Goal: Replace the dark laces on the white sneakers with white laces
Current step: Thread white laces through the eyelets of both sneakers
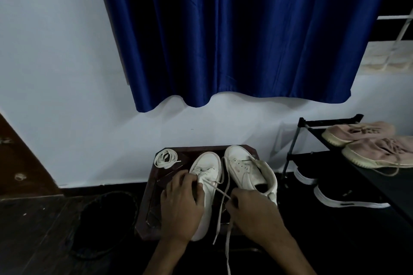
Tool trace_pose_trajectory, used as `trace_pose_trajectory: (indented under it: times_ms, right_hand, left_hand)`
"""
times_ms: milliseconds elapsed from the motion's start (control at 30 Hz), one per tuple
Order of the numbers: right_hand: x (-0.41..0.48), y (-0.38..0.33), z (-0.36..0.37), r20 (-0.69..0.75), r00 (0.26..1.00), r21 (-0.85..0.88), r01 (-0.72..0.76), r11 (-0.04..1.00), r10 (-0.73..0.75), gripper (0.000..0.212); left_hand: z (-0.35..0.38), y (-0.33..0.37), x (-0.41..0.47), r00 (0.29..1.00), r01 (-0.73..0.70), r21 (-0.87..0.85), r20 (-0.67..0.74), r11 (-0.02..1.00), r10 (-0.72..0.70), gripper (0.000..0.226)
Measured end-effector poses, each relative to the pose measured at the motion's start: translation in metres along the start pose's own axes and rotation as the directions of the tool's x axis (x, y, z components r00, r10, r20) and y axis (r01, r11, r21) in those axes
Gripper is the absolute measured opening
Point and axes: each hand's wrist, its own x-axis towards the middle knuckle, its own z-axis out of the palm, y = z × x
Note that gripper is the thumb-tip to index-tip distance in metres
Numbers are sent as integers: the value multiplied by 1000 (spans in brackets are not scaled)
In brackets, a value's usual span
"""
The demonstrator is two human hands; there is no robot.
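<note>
While hands (182,205) (252,212) grip sneaker (210,167) and lace (218,190) | tray (154,203): two sneakers (248,172) (plus coiled lace (165,158))

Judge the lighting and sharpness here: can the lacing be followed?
Head view: dim, floor nearly black, yet the white sneakers and lace stand out; left hand and right hand slightly soft; wide-angle lens tilts the curtain; no glare.

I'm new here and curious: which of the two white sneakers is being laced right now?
The left white sneaker, nearest the coiled lace: the left hand holds it and its lace crosses to the right hand. The right white sneaker shows bare eyelets.
</note>
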Motion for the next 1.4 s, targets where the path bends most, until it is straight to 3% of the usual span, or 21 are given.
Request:
trace_pose_trajectory:
  times_ms: [133,300,400,467,533,600,667,733,800,867,1100,1167,1200,1267,1333,1400]
  right_hand:
    - [12,1,-35,104,994,424,-16,905,-31,27]
    - [26,-15,-67,-24,986,604,146,783,-165,23]
    - [27,-33,-72,19,976,712,141,688,-219,22]
    - [27,-41,-65,24,969,784,134,605,-247,22]
    - [31,-39,-55,-45,969,799,181,573,-244,20]
    - [39,-26,-37,-156,971,740,236,630,-180,16]
    - [41,-8,-16,-287,948,551,280,786,-136,10]
    - [37,11,7,-236,930,268,340,901,-281,18]
    - [29,26,30,19,888,40,458,888,-459,22]
    - [23,31,43,169,839,-48,532,845,-518,19]
    - [23,23,47,123,854,-263,520,813,-506,20]
    - [29,17,32,2,920,-210,382,900,-391,18]
    - [34,13,17,-131,935,-166,306,937,-329,14]
    - [48,3,-19,-418,885,-25,216,976,-207,11]
    - [60,-9,-61,-562,825,269,256,929,-65,8]
    - [71,-21,-97,-596,802,515,350,783,33,7]
  left_hand:
    - [0,12,6,995,84,100,40,991,-88,28]
    - [-18,24,6,997,75,20,-22,997,-75,37]
    - [-39,41,7,995,50,-192,-78,980,-66,37]
    - [-44,53,9,977,215,-523,123,825,-176,51]
    - [-49,55,12,946,320,-685,266,654,-184,50]
    - [-55,55,14,931,361,-731,316,579,-182,43]
    - [-59,50,15,914,405,-744,354,532,-200,34]
    - [-61,43,16,915,402,-748,342,528,-214,30]
    - [-60,36,18,926,378,-763,309,524,-218,27]
    - [-59,32,16,935,355,-775,291,523,-205,24]
    - [-65,32,17,943,323,-820,237,473,-234,16]
    - [-66,34,20,949,292,-830,192,475,-248,16]
    - [-66,36,21,952,272,-837,163,474,-258,16]
    - [-64,45,24,960,228,-842,110,488,-259,16]
    - [-59,59,25,974,151,-807,23,571,-225,16]
    - [-50,72,23,987,41,-735,-74,677,-141,17]
